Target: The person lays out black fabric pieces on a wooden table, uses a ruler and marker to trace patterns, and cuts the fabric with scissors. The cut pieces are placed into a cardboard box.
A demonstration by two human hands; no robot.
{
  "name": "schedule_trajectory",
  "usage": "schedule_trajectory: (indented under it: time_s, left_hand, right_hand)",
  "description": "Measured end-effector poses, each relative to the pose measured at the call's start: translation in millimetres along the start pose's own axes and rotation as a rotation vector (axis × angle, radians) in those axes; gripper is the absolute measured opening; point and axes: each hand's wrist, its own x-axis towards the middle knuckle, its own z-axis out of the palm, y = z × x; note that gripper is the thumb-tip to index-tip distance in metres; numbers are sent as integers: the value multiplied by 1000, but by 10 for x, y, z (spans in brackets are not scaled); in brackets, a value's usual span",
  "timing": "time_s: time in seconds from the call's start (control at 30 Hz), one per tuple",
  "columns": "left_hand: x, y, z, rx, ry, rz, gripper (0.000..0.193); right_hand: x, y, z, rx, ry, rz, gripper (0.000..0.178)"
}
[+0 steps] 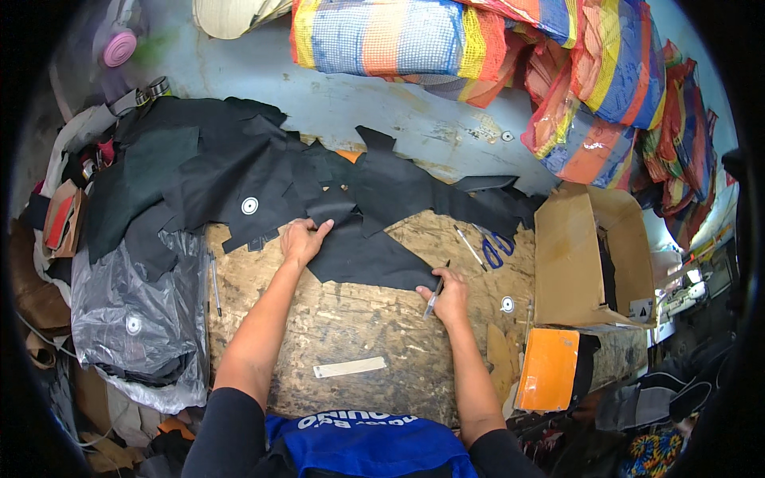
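A wide black sheet of leather-like material [368, 252] lies over the near side of a heap of similar black pieces [231, 159]. My left hand [303, 242] holds its left edge, thumb on top; the other fingertips are partly hidden at the material. At the sheet's right corner, my right hand [449, 295] is closed around a pen [432, 302]. The thumb of that hand reaches the sheet's edge. Below the sheet, a pale flat strip [349, 367] rests on the worn wooden board [319, 323].
Blue-handled scissors [492, 251] and another pen [470, 248] lie right of the sheet. An open cardboard box [567, 259] stands farther right, behind an orange box [547, 370]. A clear plastic bag [131, 307] borders the board's left. Striped mesh bags [382, 36] lie at the back.
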Motion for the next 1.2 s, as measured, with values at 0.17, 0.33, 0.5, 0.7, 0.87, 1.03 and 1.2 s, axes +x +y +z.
schedule_trajectory:
  time_s: [0.17,0.33,0.5,0.7,0.87,1.03,1.2]
  left_hand:
    - [-219,-167,-69,-191,-75,20,46]
    - [-667,-349,-334,-744,-464,-448,22]
    - [-833,-279,-324,-772,-502,-404,31]
    - [-326,-31,-227,-995,-208,-320,14]
    - [-117,199,-750,-1065,-90,13,9]
    - [28,106,-1380,-1098,-8,158,10]
    - [71,-211,-1488,-395,58,-13,61]
  right_hand:
    - [-202,18,-155,350,-223,140,31]
    - [-194,152,-775,1026,-413,377,35]
    - [-26,257,-1185,695,-590,339,32]
    - [112,201,-1336,706,-431,360,29]
    - [-7,-24,-1605,921,-291,231,27]
    - [-226,-322,-1380,880,-285,113,22]
    - [-192,-213,-1808,456,308,130,6]
